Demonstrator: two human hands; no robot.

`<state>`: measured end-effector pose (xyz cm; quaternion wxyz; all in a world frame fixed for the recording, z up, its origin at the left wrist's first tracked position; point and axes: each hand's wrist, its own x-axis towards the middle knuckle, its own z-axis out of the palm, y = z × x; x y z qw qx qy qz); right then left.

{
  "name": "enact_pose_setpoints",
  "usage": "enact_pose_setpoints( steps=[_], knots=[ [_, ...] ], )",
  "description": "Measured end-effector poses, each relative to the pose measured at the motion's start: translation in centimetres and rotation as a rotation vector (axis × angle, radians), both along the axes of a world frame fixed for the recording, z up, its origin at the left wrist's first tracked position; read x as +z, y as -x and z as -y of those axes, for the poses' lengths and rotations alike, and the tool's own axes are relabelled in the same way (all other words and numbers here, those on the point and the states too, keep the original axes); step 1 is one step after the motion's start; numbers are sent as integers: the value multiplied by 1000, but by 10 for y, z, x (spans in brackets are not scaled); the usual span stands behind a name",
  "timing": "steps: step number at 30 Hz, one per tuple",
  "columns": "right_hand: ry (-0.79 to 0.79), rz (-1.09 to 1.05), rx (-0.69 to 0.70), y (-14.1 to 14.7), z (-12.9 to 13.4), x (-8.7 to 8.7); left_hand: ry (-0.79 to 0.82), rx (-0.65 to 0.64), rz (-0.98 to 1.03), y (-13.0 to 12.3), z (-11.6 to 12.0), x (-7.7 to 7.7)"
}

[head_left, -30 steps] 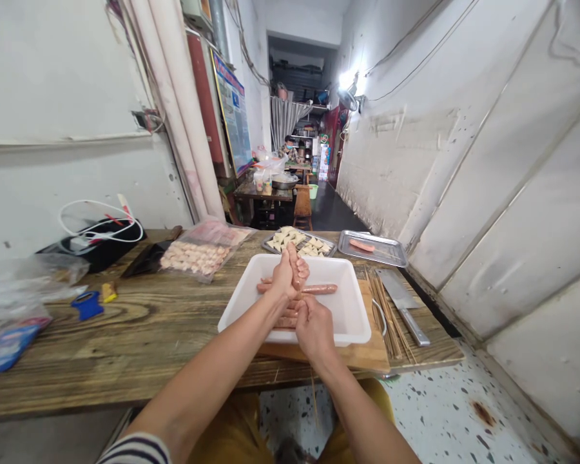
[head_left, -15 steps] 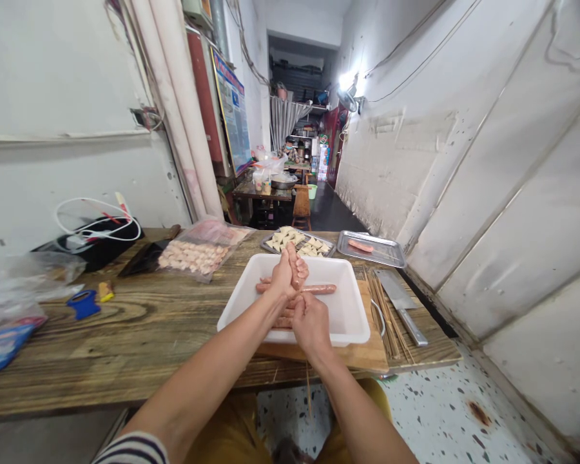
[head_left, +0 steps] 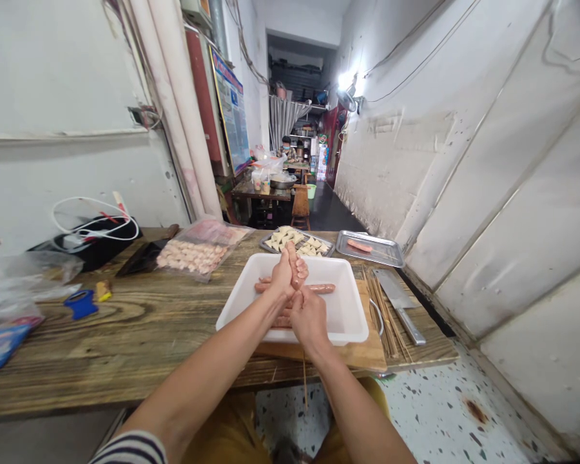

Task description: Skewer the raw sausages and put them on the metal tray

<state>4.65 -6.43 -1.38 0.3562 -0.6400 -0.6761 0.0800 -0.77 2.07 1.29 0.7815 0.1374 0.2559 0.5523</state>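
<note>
My left hand [head_left: 284, 274] is closed around an upright pink sausage [head_left: 294, 265] above a white plastic tub [head_left: 348, 309]. Just below it, my right hand [head_left: 310, 320] grips a thin bamboo skewer [head_left: 304, 380], whose lower end hangs past the table edge. Its upper part is hidden by my hands. Both hands touch each other over the tub. More sausages lie inside, one long sausage [head_left: 319, 289] running out from under my left hand and others [head_left: 281, 321] partly hidden by my fingers.
The tub sits on a wooden cutting board [head_left: 365, 353] on a plank table [head_left: 125, 341]. To the right lie a skewer bundle [head_left: 381, 316] and a cleaver [head_left: 396, 299]. Behind stand metal trays [head_left: 370, 249] [head_left: 297, 241]. A co-worker [head_left: 286, 148] sits far down the corridor.
The whole view has drifted slightly left. My hands stay together on the sausage and skewer, and the skewer's lower end has shifted slightly left.
</note>
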Motion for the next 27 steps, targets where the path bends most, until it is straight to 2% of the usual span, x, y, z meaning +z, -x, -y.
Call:
enact_pose_setpoints(
  steps=[5,10,14,19,27],
  knots=[
    [26,-24,8,-2,-1,0,18,43,18,0,-4,-3],
    [62,-80,112,-16,13,-3,-46,95,108,4,-7,-9],
    [50,-123,190,-25,25,-10,-60,87,91,5,-5,-9],
    [-24,-145,175,-23,28,-15,-87,51,70,3,-1,-10],
    [-69,-100,116,-11,24,-13,-55,106,120,4,-4,-8]
  ],
)
